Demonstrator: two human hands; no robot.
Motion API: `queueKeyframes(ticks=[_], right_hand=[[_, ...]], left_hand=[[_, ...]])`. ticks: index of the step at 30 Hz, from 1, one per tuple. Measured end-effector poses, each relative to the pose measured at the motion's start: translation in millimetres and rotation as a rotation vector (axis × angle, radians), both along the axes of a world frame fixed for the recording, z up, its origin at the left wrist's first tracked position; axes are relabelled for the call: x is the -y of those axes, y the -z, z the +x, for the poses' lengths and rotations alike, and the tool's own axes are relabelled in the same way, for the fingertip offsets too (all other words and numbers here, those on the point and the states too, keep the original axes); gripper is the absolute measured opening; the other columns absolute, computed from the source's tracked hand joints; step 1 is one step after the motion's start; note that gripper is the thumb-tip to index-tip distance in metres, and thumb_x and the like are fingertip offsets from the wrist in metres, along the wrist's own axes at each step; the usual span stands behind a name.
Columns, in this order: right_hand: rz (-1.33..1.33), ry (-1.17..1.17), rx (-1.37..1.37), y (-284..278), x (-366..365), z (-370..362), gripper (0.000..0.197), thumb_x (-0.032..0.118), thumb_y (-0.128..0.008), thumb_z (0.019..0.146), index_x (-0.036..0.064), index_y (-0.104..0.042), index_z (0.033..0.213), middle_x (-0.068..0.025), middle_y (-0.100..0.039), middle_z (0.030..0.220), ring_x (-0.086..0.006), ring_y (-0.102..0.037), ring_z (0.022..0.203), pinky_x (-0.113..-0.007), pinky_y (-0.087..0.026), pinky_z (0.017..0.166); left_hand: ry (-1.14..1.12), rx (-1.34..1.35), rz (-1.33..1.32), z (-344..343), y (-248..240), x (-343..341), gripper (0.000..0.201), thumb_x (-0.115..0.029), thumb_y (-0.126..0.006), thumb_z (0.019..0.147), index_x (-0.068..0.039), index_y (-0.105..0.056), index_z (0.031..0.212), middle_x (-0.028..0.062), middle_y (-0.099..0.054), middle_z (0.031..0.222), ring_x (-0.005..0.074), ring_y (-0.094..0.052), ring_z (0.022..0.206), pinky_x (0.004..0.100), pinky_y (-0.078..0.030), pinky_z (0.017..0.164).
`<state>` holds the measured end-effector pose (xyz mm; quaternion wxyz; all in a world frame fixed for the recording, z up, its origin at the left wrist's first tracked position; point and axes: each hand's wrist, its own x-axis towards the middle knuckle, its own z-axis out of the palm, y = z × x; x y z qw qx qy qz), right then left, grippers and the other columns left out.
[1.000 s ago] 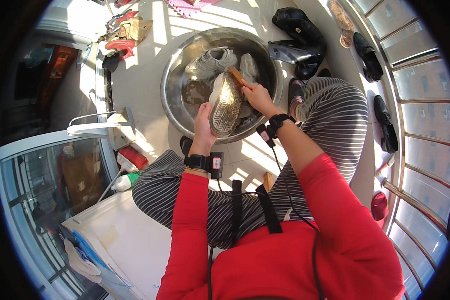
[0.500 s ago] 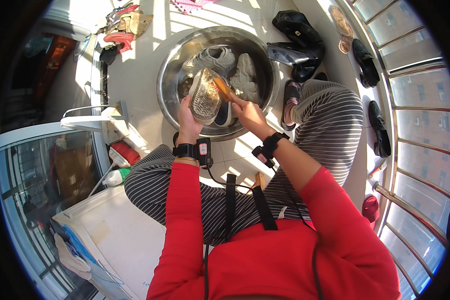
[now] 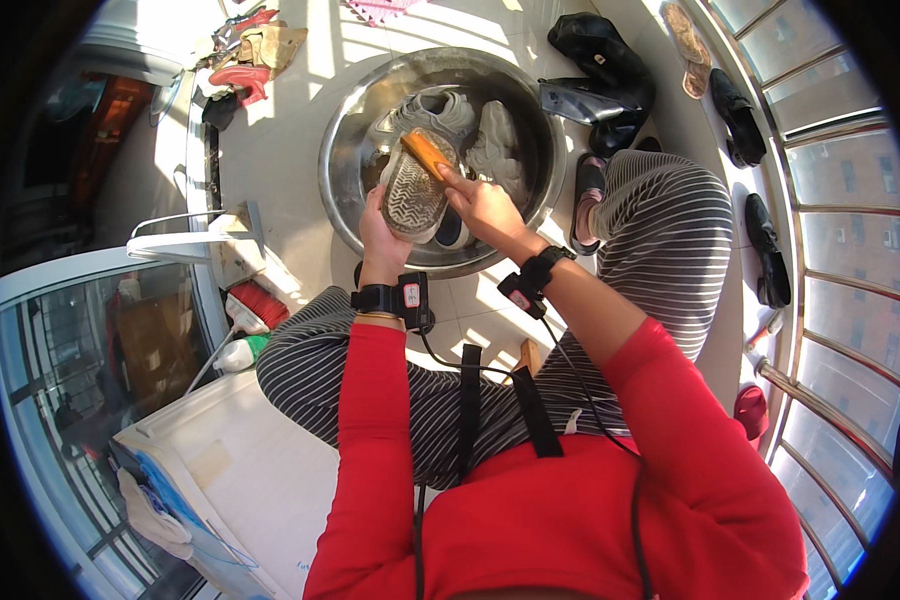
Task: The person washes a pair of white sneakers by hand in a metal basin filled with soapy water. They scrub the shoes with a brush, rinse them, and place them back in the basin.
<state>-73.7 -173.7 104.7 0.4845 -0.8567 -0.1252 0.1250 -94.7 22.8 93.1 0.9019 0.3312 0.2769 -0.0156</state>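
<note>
My left hand (image 3: 382,238) is closed round the heel end of a shoe (image 3: 413,205), whose patterned sole faces up over the metal basin (image 3: 338,107). Against the toe end of that sole rests a scrubbing brush (image 3: 425,152) with an orange-brown back. My right hand (image 3: 483,209) grips the brush at its near end; the bristles are hidden beneath it. Inside the basin lie a pale lace-up shoe (image 3: 436,110) and another pale shoe (image 3: 496,145). Part of a dark shoe (image 3: 452,230) shows below the held one.
Black boots (image 3: 610,80) stand right of the basin. Several shoes, among them a black shoe (image 3: 737,115), line the railing (image 3: 840,275). To the left are a red-bristled broom (image 3: 257,305) and a white cabinet (image 3: 220,470). More footwear (image 3: 245,75) is piled at the far left.
The brush has shifted left and up, from the sole's right edge onto its toe end, with my right hand following. My left hand still holds the shoe.
</note>
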Motion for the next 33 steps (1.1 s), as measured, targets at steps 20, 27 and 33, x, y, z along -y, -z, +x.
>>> queueKeyframes(ticks=[20,27,33], right_hand=[[0.059,0.119,-0.119,39,13,33,0.044,0.031,-0.055,0.096,0.0243,-0.057,0.139,-0.0261,-0.068,0.101,-0.0424,-0.066,0.096,-0.045,-0.051,0.085],[-0.049,-0.058,-0.082,-11,-2,-5,0.045,0.033,-0.053,0.097,0.0297,-0.054,0.142,-0.024,-0.069,0.092,-0.04,-0.068,0.086,-0.046,-0.054,0.08],[-0.16,-0.116,-0.016,-36,4,-25,0.046,0.038,-0.055,0.096,0.0388,-0.053,0.141,-0.0126,-0.062,0.089,-0.0336,-0.066,0.082,-0.045,-0.054,0.075]], left_hand=[[0.144,0.021,-0.073,-14,-6,21,0.043,-0.026,-0.035,0.107,0.003,-0.054,0.131,0.0168,-0.064,0.126,0.0283,-0.065,0.112,0.0425,-0.051,0.1],[0.073,-0.025,-0.032,10,5,11,0.044,-0.027,-0.031,0.106,0.002,-0.051,0.133,0.0172,-0.061,0.129,0.0313,-0.062,0.115,0.047,-0.05,0.101],[0.05,-0.035,0.025,26,13,3,0.043,-0.028,-0.03,0.106,0.0,-0.051,0.132,0.0174,-0.062,0.127,0.0322,-0.062,0.116,0.0477,-0.048,0.103]])
